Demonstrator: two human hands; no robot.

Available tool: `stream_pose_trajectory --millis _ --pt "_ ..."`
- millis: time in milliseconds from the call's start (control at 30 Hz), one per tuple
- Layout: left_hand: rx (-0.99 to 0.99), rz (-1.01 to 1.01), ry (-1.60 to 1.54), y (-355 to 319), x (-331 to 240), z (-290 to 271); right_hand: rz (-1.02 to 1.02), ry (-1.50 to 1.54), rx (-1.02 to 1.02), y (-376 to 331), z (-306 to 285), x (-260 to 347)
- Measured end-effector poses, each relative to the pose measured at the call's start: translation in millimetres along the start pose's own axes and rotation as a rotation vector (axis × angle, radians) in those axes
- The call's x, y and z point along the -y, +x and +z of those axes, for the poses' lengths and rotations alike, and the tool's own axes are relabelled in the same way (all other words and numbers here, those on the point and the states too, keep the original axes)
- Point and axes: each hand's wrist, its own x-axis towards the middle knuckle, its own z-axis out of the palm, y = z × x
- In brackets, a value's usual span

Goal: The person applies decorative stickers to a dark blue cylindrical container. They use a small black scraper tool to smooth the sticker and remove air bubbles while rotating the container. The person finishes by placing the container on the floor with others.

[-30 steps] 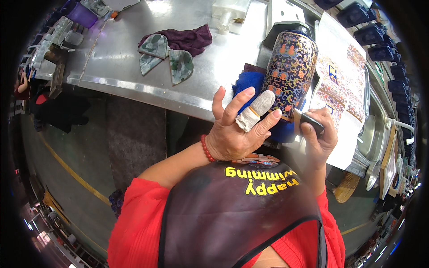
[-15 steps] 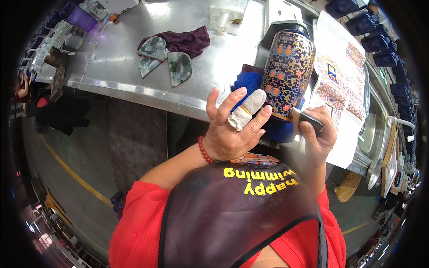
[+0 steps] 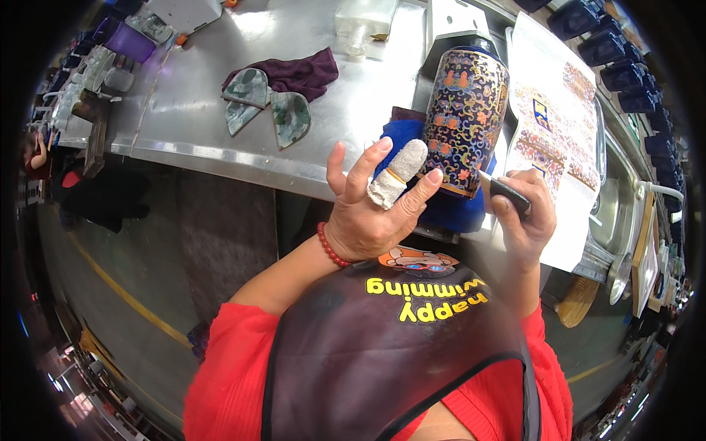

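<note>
A dark blue vase point(image 3: 468, 114) with colourful floral scrollwork lies on its side on a blue cloth point(image 3: 403, 134), its neck away from me. My left hand point(image 3: 382, 198) is open beside its near end, fingers spread, with a grey fabric cover on one finger. The thumb tip is at the vase's lower left edge; I cannot tell whether it touches. In my right hand point(image 3: 527, 213) is a small knife point(image 3: 510, 195) with a dark handle, its thin pale blade pointing at the vase's near right edge.
Patterned decal sheets point(image 3: 548, 117) lie right of the vase, a metal sink point(image 3: 607, 213) beyond. Green stone-patterned pieces point(image 3: 290, 117) and a purple cloth point(image 3: 312, 73) rest on the metal table point(image 3: 184, 125). A clear glass bottle point(image 3: 365, 20) is at the back; blue vessels point(image 3: 599, 40) line the far right.
The whole view has shifted slightly, moving the table's things a little left in the picture. Both hands keep nearly the same pose around the vase, and the knife stays in my right hand.
</note>
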Motion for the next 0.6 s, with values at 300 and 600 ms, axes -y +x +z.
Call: stream_pose_trajectory --millis 300,600 --pt "-0.062 0.006 0.032 -5.1 -3.2 5.0 -0.011 -0.027 0.012 -2.1 0.8 -0.9" --pt "-0.068 0.003 -0.036 -11.6 2.4 1.8 0.022 -0.006 -0.001 -5.7 -0.3 -1.9"
